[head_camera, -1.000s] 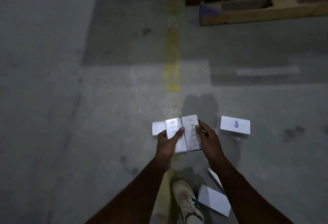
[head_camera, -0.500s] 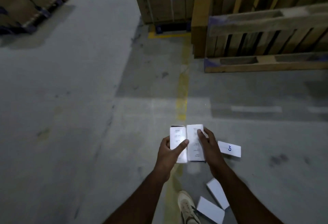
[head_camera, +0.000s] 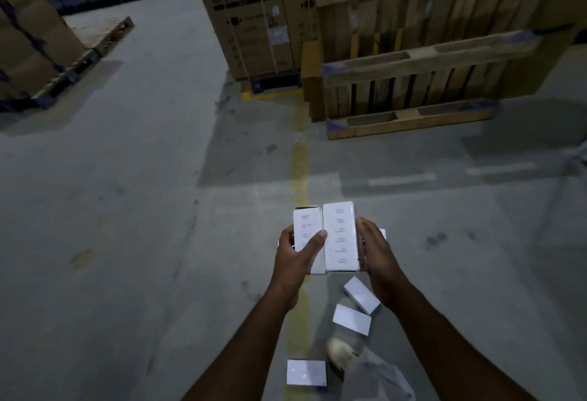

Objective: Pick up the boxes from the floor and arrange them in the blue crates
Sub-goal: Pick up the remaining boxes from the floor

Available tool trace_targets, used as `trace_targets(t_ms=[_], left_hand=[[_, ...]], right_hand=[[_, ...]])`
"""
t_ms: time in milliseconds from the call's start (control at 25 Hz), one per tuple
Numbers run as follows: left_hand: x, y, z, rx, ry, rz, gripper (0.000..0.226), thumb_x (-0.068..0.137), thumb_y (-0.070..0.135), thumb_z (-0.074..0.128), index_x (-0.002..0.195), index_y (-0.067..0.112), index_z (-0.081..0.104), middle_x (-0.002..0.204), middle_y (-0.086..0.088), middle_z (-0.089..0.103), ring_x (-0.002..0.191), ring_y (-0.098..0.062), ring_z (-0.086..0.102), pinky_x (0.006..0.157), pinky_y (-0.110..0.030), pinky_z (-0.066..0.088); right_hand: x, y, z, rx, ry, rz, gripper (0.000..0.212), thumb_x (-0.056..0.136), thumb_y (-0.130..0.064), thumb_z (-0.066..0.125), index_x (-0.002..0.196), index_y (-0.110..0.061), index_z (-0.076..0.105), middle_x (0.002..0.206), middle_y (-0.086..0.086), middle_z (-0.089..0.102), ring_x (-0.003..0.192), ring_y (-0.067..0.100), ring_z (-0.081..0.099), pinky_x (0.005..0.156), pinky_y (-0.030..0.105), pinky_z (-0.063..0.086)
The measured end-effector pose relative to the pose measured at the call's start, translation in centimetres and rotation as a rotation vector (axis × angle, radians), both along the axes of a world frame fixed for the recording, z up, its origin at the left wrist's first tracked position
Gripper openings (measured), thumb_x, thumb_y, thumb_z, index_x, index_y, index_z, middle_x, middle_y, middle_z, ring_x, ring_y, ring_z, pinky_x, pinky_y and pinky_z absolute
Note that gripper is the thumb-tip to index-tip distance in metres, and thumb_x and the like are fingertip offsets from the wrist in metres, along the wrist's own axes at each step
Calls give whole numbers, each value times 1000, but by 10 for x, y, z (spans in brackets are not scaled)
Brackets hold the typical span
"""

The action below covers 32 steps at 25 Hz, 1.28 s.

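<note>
We have a single view, worn on the person's head, looking forward and down along both forearms. Nearest the lens, low in the centre, sit the left hand (head_camera: pixel 297 253) and right hand (head_camera: pixel 376 253). The concrete floor (head_camera: pixel 127 226) fills the middle; wooden pallets (head_camera: pixel 413 82) stand farther off, top right.

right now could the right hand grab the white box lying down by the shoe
Probably not yet: the right hand is occupied, steadying the held boxes with the left hand, raised well above the box on the floor near the shoe.
</note>
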<state>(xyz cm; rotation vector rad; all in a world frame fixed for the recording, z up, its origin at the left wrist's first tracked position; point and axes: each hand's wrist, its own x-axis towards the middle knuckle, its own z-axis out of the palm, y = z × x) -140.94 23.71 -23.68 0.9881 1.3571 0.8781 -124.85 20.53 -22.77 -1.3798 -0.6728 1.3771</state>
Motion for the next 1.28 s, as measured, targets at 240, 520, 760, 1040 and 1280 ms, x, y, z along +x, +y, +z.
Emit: trace_targets(t_ms=[240, 520, 760, 1040, 1280], left_hand=[[93, -50, 27, -29, -70, -270, 76, 66, 62, 83, 128, 24, 60, 122, 2, 73, 112, -21, 70, 98, -52, 55], [286, -79, 63, -27, -127, -476, 74, 66, 58, 82, 127, 22, 60, 119, -1, 74, 108, -24, 72, 93, -55, 57], [442, -102, 81, -77, -169, -722, 39, 95, 41, 64, 127, 19, 61, 116, -6, 75, 108, -30, 72, 93, -51, 57], [601, -99, 91, -164, -235, -1038, 34, 99, 37, 55, 127, 20, 63, 117, -6, 75, 101, -23, 74, 77, -34, 60], [739, -59, 111, -111, -281, -1320, 48, 89, 36, 72, 132, 19, 58, 120, -5, 74, 109, -26, 71, 88, -43, 59]], right_hand=[[93, -74, 40, 30, 52, -91, 32, 101, -43, 46, 122, -24, 59, 116, -1, 72, 106, 18, 70, 91, 44, 57], [269, -137, 61, 46, -2, -294, 33, 98, -49, 50, 123, -28, 57, 112, -2, 75, 102, 23, 72, 96, 55, 53], [405, -189, 74, 83, -26, -485, 40, 93, -51, 57, 127, -30, 56, 115, 0, 74, 106, 24, 71, 98, 55, 52], [534, -211, 78, 81, -78, -864, 53, 87, -61, 53, 129, -28, 56, 109, 1, 76, 99, 24, 73, 95, 47, 55], [639, -189, 100, 97, -99, -1101, 47, 87, -60, 56, 126, -34, 57, 105, 0, 77, 97, 24, 74, 92, 47, 57]])
